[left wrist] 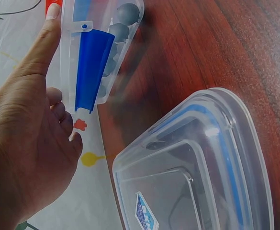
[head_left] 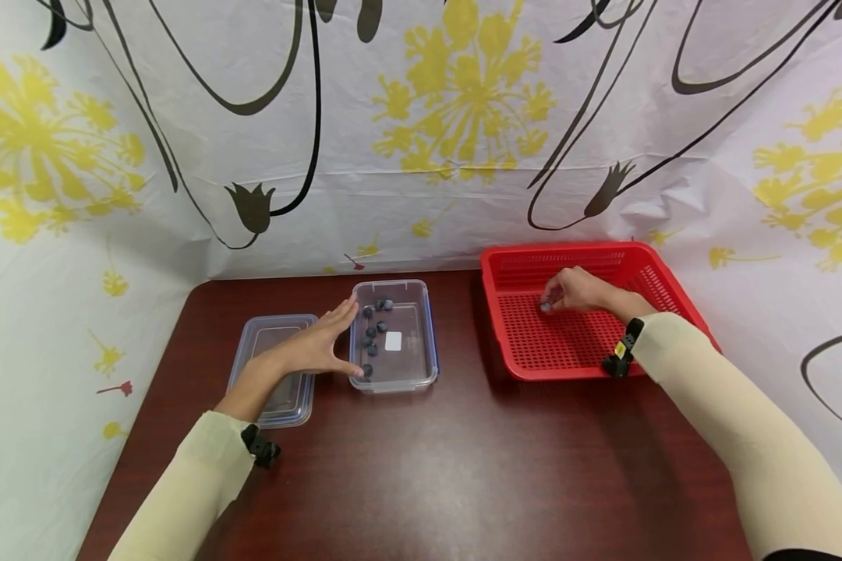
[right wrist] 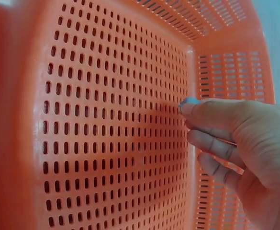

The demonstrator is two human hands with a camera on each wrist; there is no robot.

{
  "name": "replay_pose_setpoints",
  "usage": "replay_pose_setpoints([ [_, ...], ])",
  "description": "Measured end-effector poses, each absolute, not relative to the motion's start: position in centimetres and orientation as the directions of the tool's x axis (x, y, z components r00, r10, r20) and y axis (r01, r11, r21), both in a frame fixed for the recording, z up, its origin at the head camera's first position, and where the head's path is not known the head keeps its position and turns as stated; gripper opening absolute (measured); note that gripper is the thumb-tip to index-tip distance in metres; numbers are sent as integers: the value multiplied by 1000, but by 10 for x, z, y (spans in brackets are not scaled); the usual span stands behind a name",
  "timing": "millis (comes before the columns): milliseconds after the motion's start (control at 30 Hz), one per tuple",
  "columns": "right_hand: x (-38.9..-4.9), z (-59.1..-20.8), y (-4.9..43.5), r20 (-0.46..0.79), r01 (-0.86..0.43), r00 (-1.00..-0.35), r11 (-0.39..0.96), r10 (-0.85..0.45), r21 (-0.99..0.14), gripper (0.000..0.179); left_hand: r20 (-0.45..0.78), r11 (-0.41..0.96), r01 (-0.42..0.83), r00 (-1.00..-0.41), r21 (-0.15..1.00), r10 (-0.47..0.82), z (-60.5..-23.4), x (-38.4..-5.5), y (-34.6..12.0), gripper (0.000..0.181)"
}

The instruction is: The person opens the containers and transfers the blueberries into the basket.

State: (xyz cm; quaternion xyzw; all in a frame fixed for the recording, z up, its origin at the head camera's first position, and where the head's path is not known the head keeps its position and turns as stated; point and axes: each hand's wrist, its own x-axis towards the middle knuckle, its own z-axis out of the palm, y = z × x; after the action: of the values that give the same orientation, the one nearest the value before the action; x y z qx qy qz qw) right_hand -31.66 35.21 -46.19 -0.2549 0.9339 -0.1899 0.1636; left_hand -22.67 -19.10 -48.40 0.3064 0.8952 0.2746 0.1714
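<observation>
Blueberry (head_left: 545, 308), I think (mostly covered), is pinched in the right hand (head_left: 577, 290), red basket (head_left: 543, 347) beneath that grip; left hand (head_left: 317, 340) is spread against a clear box (head_left: 408, 362).

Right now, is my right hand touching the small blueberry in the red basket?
Touching. The right wrist view shows the right hand pinching the blueberry, with no gap at the fingertips.

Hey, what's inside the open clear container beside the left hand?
Several dark blue balls lie in the clear container, toward its left side. The left hand overlaps that edge, so anything behind it is hidden.
</observation>
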Motion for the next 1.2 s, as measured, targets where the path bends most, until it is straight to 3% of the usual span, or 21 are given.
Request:
replay_pose_setpoints([
  [333,-314,-460,362,-216,-414,-823,815,-526,-405,15,-145,672,465,-751,577,644,-487,-229,-191,129],
  [567,-311,-440,352,-106,-492,-813,773,-573,-401,20,-145,668,465,-749,580,647,-484,-228,-190,129],
  [767,-299,-410,311,10,-574,-782,714,-624,-401,21,-145,669,463,-750,581,645,-483,-227,-190,129],
  [933,-289,-390,270,94,-659,-716,626,-692,-417,23,-157,677,457,-751,577,641,-486,-228,-191,130],
  [1200,-279,-382,203,102,-690,-660,547,-744,-474,24,-153,677,454,-755,579,637,-486,-228,-191,132],
])
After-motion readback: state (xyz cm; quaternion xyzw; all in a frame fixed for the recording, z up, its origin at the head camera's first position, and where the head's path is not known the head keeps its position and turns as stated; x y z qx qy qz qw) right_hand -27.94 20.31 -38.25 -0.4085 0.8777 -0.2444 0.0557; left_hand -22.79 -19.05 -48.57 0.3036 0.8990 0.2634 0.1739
